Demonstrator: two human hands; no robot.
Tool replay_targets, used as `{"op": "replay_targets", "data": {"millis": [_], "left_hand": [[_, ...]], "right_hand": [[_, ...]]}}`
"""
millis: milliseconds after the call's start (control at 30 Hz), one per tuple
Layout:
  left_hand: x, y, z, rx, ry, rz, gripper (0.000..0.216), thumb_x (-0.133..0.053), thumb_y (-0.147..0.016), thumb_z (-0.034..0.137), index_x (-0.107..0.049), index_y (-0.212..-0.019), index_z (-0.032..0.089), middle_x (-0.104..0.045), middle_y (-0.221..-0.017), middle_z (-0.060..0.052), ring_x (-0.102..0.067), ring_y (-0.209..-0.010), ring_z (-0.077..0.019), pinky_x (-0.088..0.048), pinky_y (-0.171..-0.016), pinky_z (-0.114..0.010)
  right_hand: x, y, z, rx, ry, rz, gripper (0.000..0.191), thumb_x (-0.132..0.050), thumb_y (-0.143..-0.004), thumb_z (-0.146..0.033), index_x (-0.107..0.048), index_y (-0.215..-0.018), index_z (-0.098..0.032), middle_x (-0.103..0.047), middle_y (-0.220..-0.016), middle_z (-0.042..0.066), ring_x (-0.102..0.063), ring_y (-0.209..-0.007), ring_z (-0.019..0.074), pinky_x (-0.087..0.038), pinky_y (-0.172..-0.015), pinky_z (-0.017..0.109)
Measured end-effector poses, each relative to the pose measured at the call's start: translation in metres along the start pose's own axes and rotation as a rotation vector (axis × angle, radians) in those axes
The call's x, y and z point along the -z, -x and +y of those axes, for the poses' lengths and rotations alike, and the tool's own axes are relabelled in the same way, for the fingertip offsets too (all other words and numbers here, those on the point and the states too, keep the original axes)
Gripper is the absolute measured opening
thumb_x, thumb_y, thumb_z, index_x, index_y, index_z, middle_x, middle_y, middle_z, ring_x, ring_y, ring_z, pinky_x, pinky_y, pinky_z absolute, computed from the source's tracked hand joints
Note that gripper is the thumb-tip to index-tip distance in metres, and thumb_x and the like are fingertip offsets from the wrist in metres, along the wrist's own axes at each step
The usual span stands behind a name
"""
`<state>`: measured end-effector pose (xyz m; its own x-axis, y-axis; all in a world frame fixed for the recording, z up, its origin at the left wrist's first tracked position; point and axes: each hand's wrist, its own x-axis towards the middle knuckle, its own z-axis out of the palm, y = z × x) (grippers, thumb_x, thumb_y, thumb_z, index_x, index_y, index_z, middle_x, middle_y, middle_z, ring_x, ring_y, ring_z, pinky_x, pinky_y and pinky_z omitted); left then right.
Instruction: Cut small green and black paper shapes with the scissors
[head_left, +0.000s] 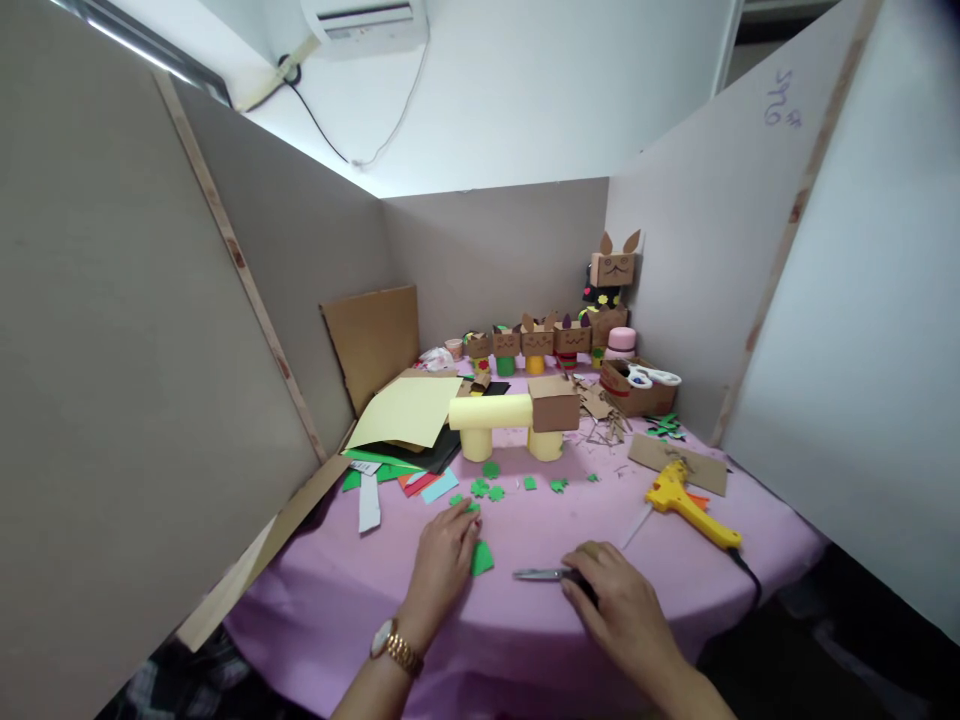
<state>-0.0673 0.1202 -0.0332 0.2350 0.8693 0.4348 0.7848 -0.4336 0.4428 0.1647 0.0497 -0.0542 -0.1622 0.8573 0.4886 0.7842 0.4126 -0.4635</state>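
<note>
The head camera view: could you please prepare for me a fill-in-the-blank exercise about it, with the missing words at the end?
1. The right hand is at the handles of a pair of ____.
2. On the wrist of the left hand there is a ____.
3. The small cut pieces just beyond the left hand are ____ in colour.
4. The body of the glue gun is ____ in colour.

Missing words: scissors; watch; green; yellow.

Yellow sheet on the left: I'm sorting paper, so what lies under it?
Black paper and green paper stick out from under the yellow sheet; anything farther beneath is covered.
</note>
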Motion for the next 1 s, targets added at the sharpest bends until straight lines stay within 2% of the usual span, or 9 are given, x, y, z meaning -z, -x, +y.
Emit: {"op": "replay_targets", "data": {"millis": [133, 300, 400, 567, 700, 767, 833, 933, 1000], "left_hand": [[0.004, 0.007, -0.002, 0.036, 0.077, 0.048, 0.034, -0.038, -0.088, 0.026, -0.067, -0.101, 0.015, -0.065, -0.106, -0.014, -0.057, -0.103, -0.0255, -0.042, -0.091, -0.043], [0.008, 0.024, 0.004, 0.029, 0.197, -0.036, 0.029, -0.066, -0.069, 0.032, -0.070, -0.095, 0.020, -0.068, -0.101, -0.012, -0.057, -0.097, -0.0299, -0.042, -0.087, -0.043], [0.009, 0.027, 0.009, 0.072, 0.285, -0.047, 0.021, -0.063, -0.071, 0.031, -0.072, -0.088, 0.022, -0.069, -0.096, -0.011, -0.056, -0.094, -0.0301, -0.040, -0.087, -0.044], [0.007, 0.020, 0.015, 0.237, 0.510, -0.003, 0.020, -0.061, -0.073, 0.033, -0.072, -0.083, 0.020, -0.071, -0.089, -0.010, -0.058, -0.089, -0.0275, -0.040, -0.086, -0.041], [-0.002, 0.010, 0.025, 0.421, 0.794, -0.030, 0.029, -0.058, -0.075, 0.040, -0.069, -0.084, 0.015, -0.072, -0.081, -0.011, -0.064, -0.070, -0.0205, -0.049, -0.067, -0.032], [-0.007, 0.009, 0.035, 0.496, 0.938, -0.058, 0.034, -0.057, -0.075, 0.045, -0.067, -0.084, 0.013, -0.072, -0.081, -0.011, -0.064, -0.064, -0.0170, -0.050, -0.061, -0.028], [-0.012, 0.010, 0.049, 0.543, 1.052, -0.075, 0.037, -0.061, -0.073, 0.048, -0.067, -0.085, 0.014, -0.072, -0.088, -0.012, -0.065, -0.068, -0.0159, -0.050, -0.063, -0.027], [-0.020, 0.017, 0.069, 0.588, 1.235, -0.103, 0.035, -0.071, -0.064, 0.047, -0.068, -0.082, 0.016, -0.071, -0.091, -0.010, -0.066, -0.075, -0.0173, -0.050, -0.069, -0.028], [-0.025, 0.021, 0.080, 0.619, 1.396, -0.117, 0.030, -0.078, -0.056, 0.040, -0.069, -0.071, 0.016, -0.071, -0.088, -0.009, -0.065, -0.076, -0.0185, -0.050, -0.073, -0.030]], "right_hand": [[-0.001, -0.008, 0.014, -0.056, 0.155, 0.060, 0.017, -0.046, -0.084, -0.014, -0.061, -0.088, -0.020, -0.063, -0.084, 0.006, -0.058, -0.079, 0.0224, -0.046, -0.068, 0.033], [-0.003, -0.014, 0.022, -0.109, 0.216, 0.096, 0.017, -0.046, -0.084, -0.014, -0.060, -0.080, -0.021, -0.062, -0.080, 0.006, -0.056, -0.076, 0.0229, -0.043, -0.066, 0.032], [-0.005, -0.016, 0.020, -0.146, 0.249, 0.122, 0.019, -0.044, -0.085, -0.014, -0.060, -0.079, -0.022, -0.062, -0.079, 0.007, -0.055, -0.077, 0.0243, -0.041, -0.066, 0.033], [-0.004, -0.023, 0.016, -0.171, 0.256, 0.136, 0.019, -0.045, -0.085, -0.013, -0.061, -0.077, -0.021, -0.062, -0.078, 0.009, -0.054, -0.077, 0.0263, -0.041, -0.066, 0.035], [0.001, -0.024, 0.010, -0.186, 0.237, 0.181, 0.016, -0.047, -0.085, -0.015, -0.063, -0.086, -0.017, -0.062, -0.090, 0.012, -0.053, -0.087, 0.0285, -0.042, -0.074, 0.039], [0.003, -0.022, 0.000, -0.198, 0.128, 0.213, 0.017, -0.047, -0.086, -0.019, -0.062, -0.092, -0.016, -0.062, -0.095, 0.012, -0.053, -0.093, 0.0282, -0.041, -0.081, 0.041], [0.003, -0.019, -0.015, -0.240, -0.237, 0.207, 0.016, -0.049, -0.086, -0.025, -0.063, -0.088, -0.017, -0.063, -0.092, 0.011, -0.055, -0.091, 0.0258, -0.043, -0.081, 0.038], [-0.002, -0.014, -0.041, -0.377, -0.815, -0.009, 0.019, -0.059, -0.079, -0.033, -0.063, -0.087, -0.017, -0.065, -0.085, 0.007, -0.061, -0.076, 0.0213, -0.048, -0.067, 0.031], [-0.004, -0.011, -0.052, -0.374, -1.007, -0.025, 0.019, -0.063, -0.077, -0.032, -0.064, -0.087, -0.016, -0.067, -0.084, 0.005, -0.061, -0.077, 0.0203, -0.047, -0.069, 0.030]]}}
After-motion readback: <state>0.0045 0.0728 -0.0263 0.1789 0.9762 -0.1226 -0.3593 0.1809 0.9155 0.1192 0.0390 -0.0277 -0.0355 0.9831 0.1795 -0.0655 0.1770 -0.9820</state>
